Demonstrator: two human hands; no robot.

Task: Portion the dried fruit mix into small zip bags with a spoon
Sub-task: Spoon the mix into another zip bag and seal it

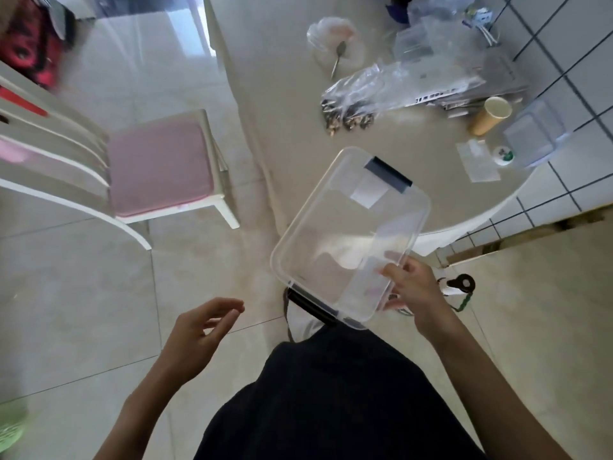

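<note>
My right hand (413,290) grips the near right edge of a clear plastic container lid (348,234) with dark clips, held in the air in front of the table. My left hand (202,330) hangs free at the lower left, fingers loosely curled, holding nothing. On the table (282,94) lie several small zip bags filled with dried fruit mix (346,119), under a pile of clear bags (374,88). A metal spoon (338,59) rests in a clear bag farther back.
A paper cup (491,116) lies tipped on the table at the right, beside a clear box (530,134) and a small round lid (503,155). A white chair with a pink cushion (159,167) stands left of the table. A tiled wall borders the right.
</note>
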